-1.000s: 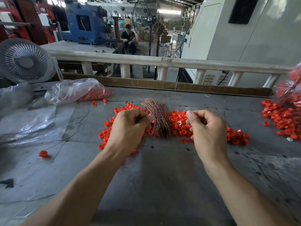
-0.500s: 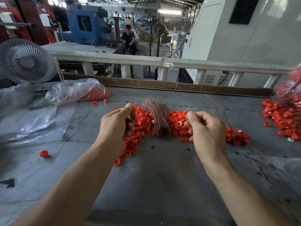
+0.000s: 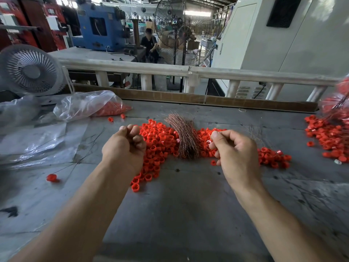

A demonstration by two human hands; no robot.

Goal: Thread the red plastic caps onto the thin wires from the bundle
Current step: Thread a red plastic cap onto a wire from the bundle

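A bundle of thin copper-coloured wires [image 3: 184, 138] lies across a heap of red plastic caps [image 3: 158, 142] on the grey table [image 3: 188, 205]. My left hand [image 3: 124, 148] hovers over the heap's left side, fingers curled and thumb pressed to the forefinger. Any wire in that pinch is too thin to see. My right hand [image 3: 236, 152] is just right of the bundle, its fingertips closed around one red cap [image 3: 208, 142] with a pale shiny face. More caps spread out to the right of that hand.
A clear bag of red caps [image 3: 88, 104] and plastic sheeting [image 3: 32, 142] lie at the left by a small fan [image 3: 30, 70]. A second cap pile [image 3: 326, 137] and bag sit at the right edge. One loose cap [image 3: 51, 177] lies front left. A railing [image 3: 188, 71] borders the far side.
My left hand has drawn away from the wire bundle to the left, its fingers still pinched. My right hand has stayed in place beside the bundle.
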